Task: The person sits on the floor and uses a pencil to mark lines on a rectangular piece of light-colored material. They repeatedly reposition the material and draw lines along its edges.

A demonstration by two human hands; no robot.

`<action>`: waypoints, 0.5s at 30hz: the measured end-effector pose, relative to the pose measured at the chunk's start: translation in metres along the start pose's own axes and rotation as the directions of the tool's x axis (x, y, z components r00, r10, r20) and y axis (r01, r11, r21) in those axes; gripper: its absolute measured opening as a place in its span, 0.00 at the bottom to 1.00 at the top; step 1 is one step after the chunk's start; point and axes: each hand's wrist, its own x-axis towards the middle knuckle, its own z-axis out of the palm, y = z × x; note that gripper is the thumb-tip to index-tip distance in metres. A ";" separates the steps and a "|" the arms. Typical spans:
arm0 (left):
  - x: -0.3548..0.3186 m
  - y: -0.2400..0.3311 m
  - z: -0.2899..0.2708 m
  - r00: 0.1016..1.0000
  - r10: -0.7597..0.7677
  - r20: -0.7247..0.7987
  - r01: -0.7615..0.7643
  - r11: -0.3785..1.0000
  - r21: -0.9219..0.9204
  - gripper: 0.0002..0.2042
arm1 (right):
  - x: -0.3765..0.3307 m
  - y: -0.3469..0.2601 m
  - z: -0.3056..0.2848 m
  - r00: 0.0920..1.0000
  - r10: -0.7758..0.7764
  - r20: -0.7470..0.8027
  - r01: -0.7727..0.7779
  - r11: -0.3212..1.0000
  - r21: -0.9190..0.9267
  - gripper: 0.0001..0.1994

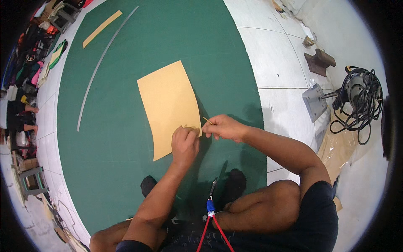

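Two hands: both at the lower right edge of the tan sheet [170, 105], seen in the head view only.
Tan sheet: flat on the green mat [126, 168], tilted, near the mat's middle; lower right corner curled up under the fingers.
Left hand [184, 145]: fingers bent and pressing on the sheet's lower right edge, pinching the lifted flap of the sheet; forearm coming up from the lower edge.
Right hand [224, 127]: just right of the sheet, touching its edge; fingers clenched around a thin stick [208, 121], tip pointing toward the sheet.
Thin stick: slender, pale, held between thumb and fingertips just beside the sheet's right edge; kind too small to tell.
Green mat: large, rounded by the lens, under the sheet and reaching well past it on all sides.
Grey curved strip [100, 63]: long and thin, on the mat, well left of the sheet.
Tan strip [102, 28]: narrow, on the mat, far above and left of the sheet.
Knees and dark shoes [235, 180]: below the sheet, on the mat's near part.
Red cords with blue clip [210, 208]: hanging below the sheet, between the legs.
Black cable coil [361, 101]: on the white floor, well right of the sheet, beside a grey metal stand [315, 101].
Clutter [29, 63]: far left of the sheet, off the mat.
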 end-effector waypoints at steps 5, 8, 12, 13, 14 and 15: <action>-0.002 -0.001 0.004 1.000 0.026 0.009 -0.026 1.000 0.014 0.16 | 0.004 0.006 -0.001 1.000 0.009 -0.007 -0.009 1.000 0.006 0.12; -0.003 0.000 0.005 1.000 0.016 0.014 -0.016 1.000 0.024 0.16 | 0.002 0.002 -0.003 0.999 0.037 -0.003 -0.037 0.999 -0.040 0.12; -0.009 0.000 0.008 0.999 0.013 0.036 -0.014 0.999 0.045 0.15 | -0.001 0.005 0.000 1.000 0.024 -0.009 -0.024 1.000 -0.014 0.13; -0.013 0.001 0.008 0.999 0.010 0.043 -0.013 0.999 0.050 0.15 | -0.004 0.004 0.002 0.999 0.034 -0.005 -0.034 0.999 -0.029 0.13; -0.017 0.001 0.007 0.999 0.008 0.050 -0.011 0.998 0.055 0.15 | -0.007 0.003 0.003 0.999 0.043 0.000 -0.043 0.998 -0.045 0.13; -0.018 0.002 0.008 0.998 0.009 0.057 -0.012 0.998 0.054 0.15 | -0.010 0.001 0.002 0.999 0.051 -0.001 -0.051 0.997 -0.063 0.13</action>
